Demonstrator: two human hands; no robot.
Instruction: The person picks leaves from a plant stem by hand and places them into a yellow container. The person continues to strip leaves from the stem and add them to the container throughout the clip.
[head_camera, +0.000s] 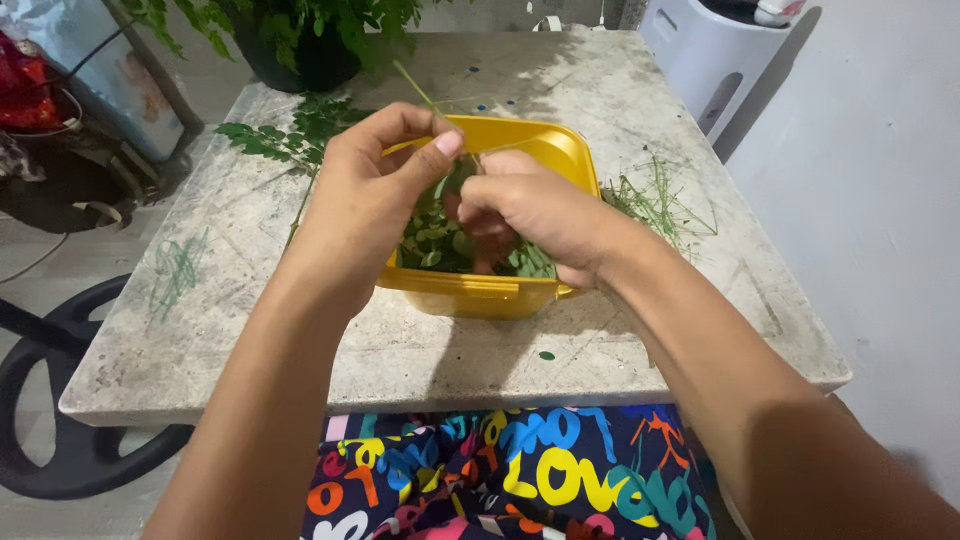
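Two hands over one yellow tub (500, 295), that's the whole setup. My left hand (365, 195) has its grip pinched shut on a thin green stem (412, 84), thumb pressed against the forefinger right above the tub's back rim, and the stem pokes up and away from me past my knuckles. My right hand (535, 210) sits just beside it, touching or near enough, fingers curled down into the tub. That grip looks clenched around the lower bit of the same sprig, but the fingertips are buried among the leaves, so I can't say exactly what they've got.

The stripped leaves (435, 245) are piled inside the tub, directly under both hands, mostly visible in the gap below my left thumb.

The tub stands about mid-desk on a worn, speckled stone desk (230, 340). A bunch of leafy sprigs (285, 135) lies off to the left behind my left hand, and a scatter of bare thin stalks (655, 200) lies to the right of the tub. One loose leaf (546, 355) sits on the desk near the front edge. A potted plant (300, 40) stands at the far side.
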